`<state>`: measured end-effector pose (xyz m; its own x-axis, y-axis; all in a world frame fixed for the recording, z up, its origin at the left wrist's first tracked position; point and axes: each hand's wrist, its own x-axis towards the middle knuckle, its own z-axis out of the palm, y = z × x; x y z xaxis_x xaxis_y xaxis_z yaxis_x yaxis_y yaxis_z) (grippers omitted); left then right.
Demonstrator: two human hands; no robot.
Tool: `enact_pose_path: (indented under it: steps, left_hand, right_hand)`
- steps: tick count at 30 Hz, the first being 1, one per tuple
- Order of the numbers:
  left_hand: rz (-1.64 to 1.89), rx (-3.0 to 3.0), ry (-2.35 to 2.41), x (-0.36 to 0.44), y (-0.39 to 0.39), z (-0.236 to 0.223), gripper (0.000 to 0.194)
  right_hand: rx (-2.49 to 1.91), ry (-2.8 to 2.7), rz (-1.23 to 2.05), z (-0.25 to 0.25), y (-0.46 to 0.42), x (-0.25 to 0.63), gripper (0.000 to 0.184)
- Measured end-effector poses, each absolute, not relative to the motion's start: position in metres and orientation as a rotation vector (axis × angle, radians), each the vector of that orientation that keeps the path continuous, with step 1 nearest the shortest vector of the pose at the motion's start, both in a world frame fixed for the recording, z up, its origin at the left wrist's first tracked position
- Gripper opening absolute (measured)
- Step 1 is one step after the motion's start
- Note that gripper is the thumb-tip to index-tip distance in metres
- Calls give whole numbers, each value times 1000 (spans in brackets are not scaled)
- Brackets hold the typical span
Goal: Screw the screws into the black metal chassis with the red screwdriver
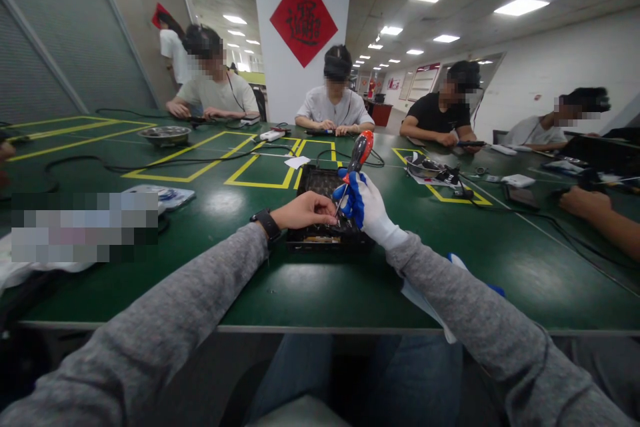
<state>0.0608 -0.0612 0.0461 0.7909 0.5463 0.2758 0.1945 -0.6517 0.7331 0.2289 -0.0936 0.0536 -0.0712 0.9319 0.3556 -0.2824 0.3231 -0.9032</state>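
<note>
A black electronic device (320, 181) with its top off lies on the green table (320, 293) in front of me. My right hand (367, 208), in a white and blue glove, is closed round a screwdriver (356, 161) with a red and black handle, its tip down in the device. My bare left hand (306, 211), a black watch on its wrist, pinches its fingers together at the screwdriver's tip over the device's near left part. What the fingers pinch is too small to see.
Yellow tape (260, 167) marks boxes on the table. A metal bowl (165, 135) stands far left, another bowl and tools (435, 170) to the right. Black cables (150, 163) cross the surface. Several people sit along the far side, and another person's forearm (597, 210) rests at right.
</note>
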Motion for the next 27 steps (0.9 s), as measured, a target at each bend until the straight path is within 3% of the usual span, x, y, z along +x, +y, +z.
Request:
enact_pose_path:
  steps: [5,12,16,27]
  left_hand:
    - [590,2232,441,60,-62,49,32]
    - [967,2063,676,62,-59,43,37]
    - [998,2035,717,62,-58,42,33]
    - [922,2014,682,64,-59,41,31]
  right_hand:
    - [-741,-1278,1080,57,-97,227,41]
    - [-838,-1225,619,56,-105,226,32]
    - [-992,-1277,424,55,-105,232,31]
    - [-1033,-1365,434,41,-89,240,27]
